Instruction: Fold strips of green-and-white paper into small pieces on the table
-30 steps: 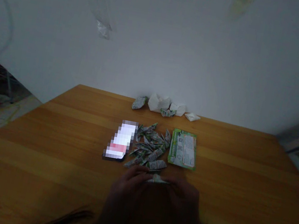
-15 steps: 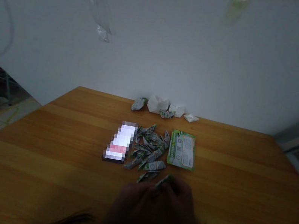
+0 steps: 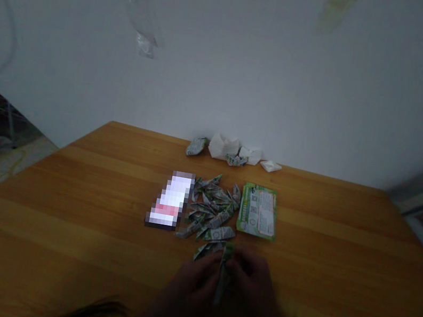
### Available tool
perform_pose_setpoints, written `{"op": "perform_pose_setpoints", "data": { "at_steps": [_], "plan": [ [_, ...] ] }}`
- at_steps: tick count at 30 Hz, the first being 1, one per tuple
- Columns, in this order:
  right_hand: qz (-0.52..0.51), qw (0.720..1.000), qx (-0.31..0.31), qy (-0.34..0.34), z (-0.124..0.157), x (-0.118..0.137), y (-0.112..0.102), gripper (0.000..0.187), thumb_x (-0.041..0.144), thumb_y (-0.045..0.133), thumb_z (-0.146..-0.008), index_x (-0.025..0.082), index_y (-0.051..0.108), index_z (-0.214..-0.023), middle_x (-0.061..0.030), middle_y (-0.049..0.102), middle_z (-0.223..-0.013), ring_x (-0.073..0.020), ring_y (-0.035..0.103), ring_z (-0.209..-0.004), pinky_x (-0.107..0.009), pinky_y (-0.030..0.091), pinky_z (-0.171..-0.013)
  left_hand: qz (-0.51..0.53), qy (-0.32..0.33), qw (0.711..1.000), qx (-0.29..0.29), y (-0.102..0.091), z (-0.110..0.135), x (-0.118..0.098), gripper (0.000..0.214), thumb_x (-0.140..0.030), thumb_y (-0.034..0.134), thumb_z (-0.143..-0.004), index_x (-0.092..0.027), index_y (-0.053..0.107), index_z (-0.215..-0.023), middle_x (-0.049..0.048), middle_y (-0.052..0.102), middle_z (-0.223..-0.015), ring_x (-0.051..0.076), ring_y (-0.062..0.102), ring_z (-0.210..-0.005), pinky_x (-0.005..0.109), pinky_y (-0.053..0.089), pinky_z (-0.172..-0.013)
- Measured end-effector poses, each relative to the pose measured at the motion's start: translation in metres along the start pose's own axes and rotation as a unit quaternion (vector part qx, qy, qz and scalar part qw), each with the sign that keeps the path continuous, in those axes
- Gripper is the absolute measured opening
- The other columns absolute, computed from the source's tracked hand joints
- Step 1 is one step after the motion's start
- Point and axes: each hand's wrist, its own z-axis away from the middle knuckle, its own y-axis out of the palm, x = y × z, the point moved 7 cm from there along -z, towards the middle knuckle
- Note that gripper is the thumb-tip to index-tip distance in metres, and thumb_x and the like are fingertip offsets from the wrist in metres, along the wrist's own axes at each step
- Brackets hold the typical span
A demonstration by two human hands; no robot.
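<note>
Left hand (image 3: 193,285) and right hand (image 3: 251,281) low in view, dim and slightly blurred, close together and curled inward. Fingers of both closed on a folded green-and-white paper strip (image 3: 223,274), which stands nearly upright between them. Exact grip unclear in the shadow.

Just ahead of the hands, almost touching the fingers: a small folded paper piece (image 3: 204,250). Beyond it, a heap of similar folded paper pieces (image 3: 212,207), overlapping, too tangled to count. These look finished in shape; the strip in hand looks narrower and less worked. No loose unfolded strips show.

Ahead and right of the hands, beside the heap: a green printed leaflet (image 3: 258,211), lying flat, with QR-like squares. Ahead and left, touching distance from the heap: a smartphone (image 3: 170,198), its lit screen pixelated.

Farther ahead, against the wall (image 3: 224,79): white folded paper shapes (image 3: 222,147) and a small white paper boat (image 3: 270,166) — with two green-printed folded pieces (image 3: 196,146) among them. All of this sits on a wooden table (image 3: 66,199) that extends to both sides of the hands.
</note>
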Motion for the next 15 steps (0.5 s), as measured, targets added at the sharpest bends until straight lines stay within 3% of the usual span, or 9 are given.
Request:
{"op": "perform_pose_setpoints", "data": {
  "at_steps": [4, 8, 11, 15],
  "plan": [
    [0.082, 0.990, 0.053, -0.098, 0.007, 0.018, 0.013, 0.044, 0.025, 0.068, -0.077, 0.024, 0.064, -0.120, -0.0082, 0.070, -0.115, -0.0267, 0.066, -0.104, -0.038, 0.052, -0.090, -0.086, -0.014, 0.995, -0.049, -0.007, 0.002, 0.010, 0.037, -0.017, 0.057, -0.079, -0.020, 0.066, -0.115, 0.0071, 0.076, -0.088, 0.022, 0.070, -0.075, 0.025, 0.053, -0.067],
    [0.139, 0.977, 0.034, -0.161, 0.014, 0.023, 0.015, 0.054, 0.014, 0.060, -0.078, 0.027, 0.057, -0.130, -0.0069, 0.067, -0.122, -0.0247, 0.066, -0.105, -0.035, 0.054, -0.089, -0.092, 0.034, 0.992, -0.075, -0.013, 0.003, 0.007, 0.042, -0.011, 0.052, -0.079, -0.023, 0.068, -0.115, 0.0073, 0.076, -0.098, 0.022, 0.071, -0.083, 0.025, 0.053, -0.075],
    [0.092, 0.983, -0.014, -0.161, 0.013, 0.022, 0.007, 0.044, 0.009, 0.053, -0.079, 0.029, 0.068, -0.115, -0.0040, 0.074, -0.107, -0.0217, 0.071, -0.094, -0.031, 0.056, -0.082, -0.001, 0.052, 0.993, -0.106, -0.020, 0.002, 0.004, 0.040, -0.011, 0.052, -0.078, -0.026, 0.073, -0.108, 0.0048, 0.075, -0.107, 0.022, 0.069, -0.098, 0.029, 0.052, -0.086],
    [0.003, 0.991, -0.055, -0.121, 0.008, 0.019, -0.001, 0.025, 0.011, 0.056, -0.077, 0.025, 0.077, -0.080, -0.0030, 0.075, -0.078, -0.0190, 0.070, -0.072, -0.026, 0.055, -0.065, 0.154, -0.050, 0.982, -0.093, -0.020, -0.001, 0.018, 0.033, -0.018, 0.058, -0.078, -0.027, 0.073, -0.106, 0.0032, 0.072, -0.113, 0.025, 0.066, -0.107, 0.038, 0.050, -0.094]
  ]
}}
